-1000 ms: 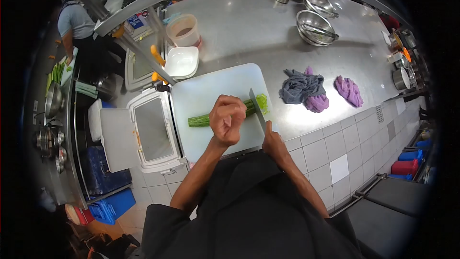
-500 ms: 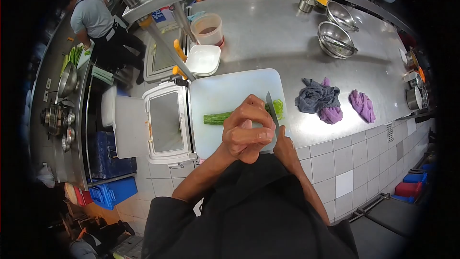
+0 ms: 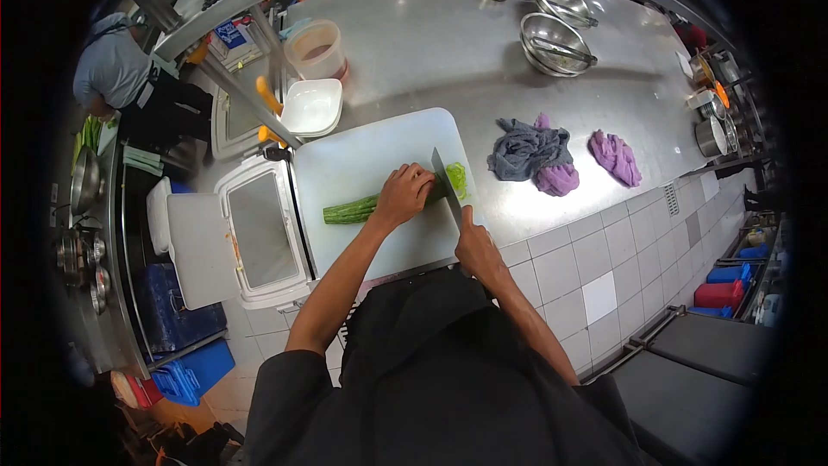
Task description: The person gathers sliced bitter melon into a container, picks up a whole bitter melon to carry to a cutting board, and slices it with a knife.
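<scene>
On the white cutting board (image 3: 379, 142) lies a long green vegetable (image 3: 349, 210) with lengthwise stripes, its kind not clear at this size. My left hand (image 3: 403, 196) presses down on its right end with curled fingers, hiding part of it. My right hand (image 3: 479, 250) is closed round the handle of a kitchen knife (image 3: 448, 185), whose blade stands right beside my left fingertips. Just right of the blade sits a small heap of light green cut pieces (image 3: 457, 179).
Right of the board lie a grey cloth (image 3: 526, 151) and a purple cloth (image 3: 615, 158). White square containers (image 3: 311, 107) and a plastic tub (image 3: 316, 52) stand behind it. Metal bowls (image 3: 555, 45) are farther back. An open-lidded bin (image 3: 259, 229) adjoins the left edge; another person (image 3: 116, 65) works beyond.
My left hand has come down from above the board onto the vegetable. My right hand still holds the knife by the cut pieces. The whole view has shifted.
</scene>
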Demonstrator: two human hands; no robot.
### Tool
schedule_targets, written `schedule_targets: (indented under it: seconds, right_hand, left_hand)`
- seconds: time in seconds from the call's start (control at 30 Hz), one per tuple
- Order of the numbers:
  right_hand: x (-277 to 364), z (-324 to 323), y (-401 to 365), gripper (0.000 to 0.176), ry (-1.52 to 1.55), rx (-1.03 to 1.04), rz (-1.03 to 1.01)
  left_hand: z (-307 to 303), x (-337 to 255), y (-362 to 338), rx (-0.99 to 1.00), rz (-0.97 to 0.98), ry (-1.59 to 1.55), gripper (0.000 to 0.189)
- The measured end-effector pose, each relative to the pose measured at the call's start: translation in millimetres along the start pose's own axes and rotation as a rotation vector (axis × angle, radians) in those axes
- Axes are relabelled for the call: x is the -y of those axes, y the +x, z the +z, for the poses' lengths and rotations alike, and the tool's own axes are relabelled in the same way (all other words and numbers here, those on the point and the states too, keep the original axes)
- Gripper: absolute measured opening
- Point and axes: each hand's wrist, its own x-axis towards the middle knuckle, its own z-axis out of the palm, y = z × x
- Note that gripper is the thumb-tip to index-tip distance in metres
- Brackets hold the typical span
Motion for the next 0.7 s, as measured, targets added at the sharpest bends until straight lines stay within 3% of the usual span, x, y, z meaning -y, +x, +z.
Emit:
schedule_targets:
  seconds: [0.3, 0.57, 0.7]
  right_hand:
    - [33, -28, -17, 0.032, -0.022, 0.018, 0.027]
    - [36, -31, -21, 0.032, -0.053, 0.091, 0.07]
    - [15, -1, 9, 0.037, -0.004, 0.004, 0.009]
  left_hand:
    - [2, 4, -1, 0.065, 0.058, 0.152, 0.027]
    - [1, 5, -2, 0.095, 0.023, 0.148, 0.024]
    - [2, 4, -2, 0.044, 0.024, 0.132, 0.022]
